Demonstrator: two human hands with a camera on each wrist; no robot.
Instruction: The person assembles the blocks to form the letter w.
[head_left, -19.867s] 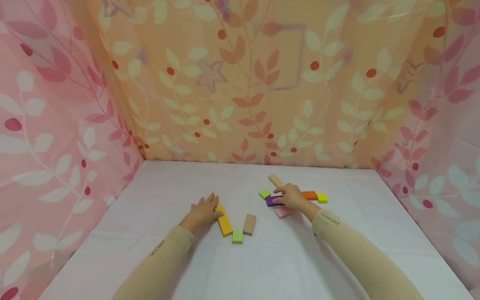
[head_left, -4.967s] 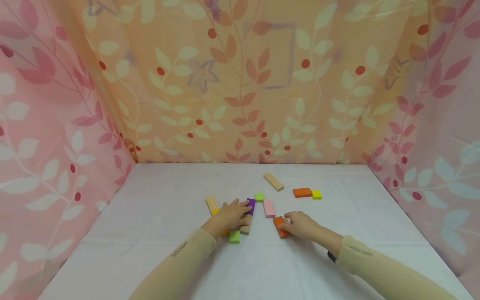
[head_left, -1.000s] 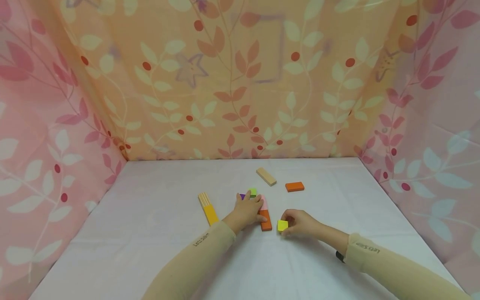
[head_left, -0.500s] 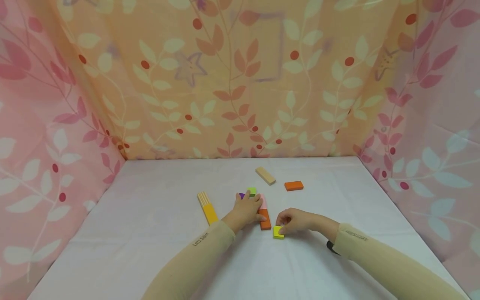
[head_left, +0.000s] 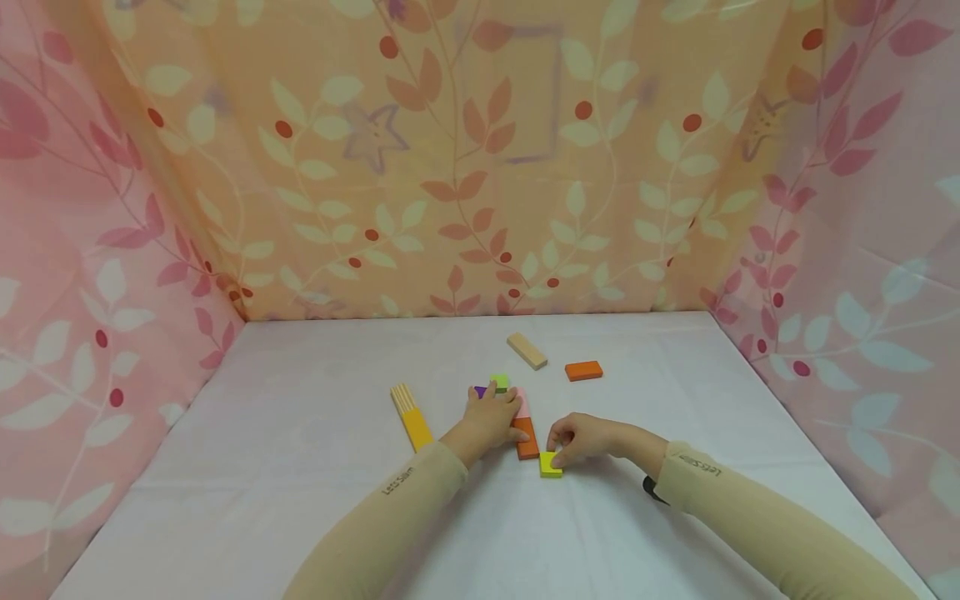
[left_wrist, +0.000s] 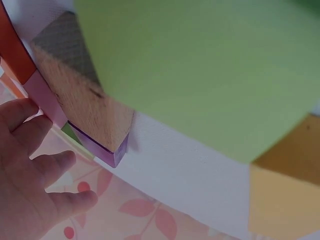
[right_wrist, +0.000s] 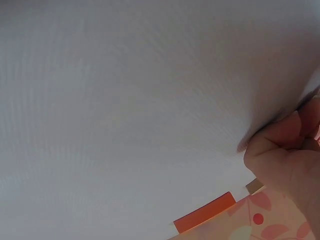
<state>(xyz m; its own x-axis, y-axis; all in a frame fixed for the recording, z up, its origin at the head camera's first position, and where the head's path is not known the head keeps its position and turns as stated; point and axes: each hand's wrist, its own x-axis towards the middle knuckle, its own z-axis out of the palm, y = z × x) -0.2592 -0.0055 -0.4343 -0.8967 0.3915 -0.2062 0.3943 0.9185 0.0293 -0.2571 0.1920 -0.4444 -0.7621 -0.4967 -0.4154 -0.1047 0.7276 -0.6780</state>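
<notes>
My left hand (head_left: 486, 421) lies with spread fingers across a short row of blocks. Its thumb rests on an orange block (head_left: 528, 448), and fingertips touch the pink block (head_left: 522, 404). A light green block (head_left: 498, 383) and a purple block (head_left: 481, 392) show past the fingers. In the left wrist view, a bare wooden block (left_wrist: 82, 92) meets the purple one, and a larger-looking green block (left_wrist: 195, 75) is close to the camera. My right hand (head_left: 588, 437) pinches a yellow square block (head_left: 548, 470) at the orange block's near end. In the right wrist view that block is hidden.
Left of the row lies an amber block (head_left: 417, 429) with pale ridged sticks (head_left: 402, 397) at its far end. A plain wooden block (head_left: 527, 350) and another orange block (head_left: 583, 371) lie farther back. Patterned cloth (head_left: 480, 208) walls enclose the white table (head_left: 285, 367).
Five seconds ago the yellow block lay beside the far orange block; my right hand has brought it left to the near orange block's corner. Over the last second my left hand stays on the row.
</notes>
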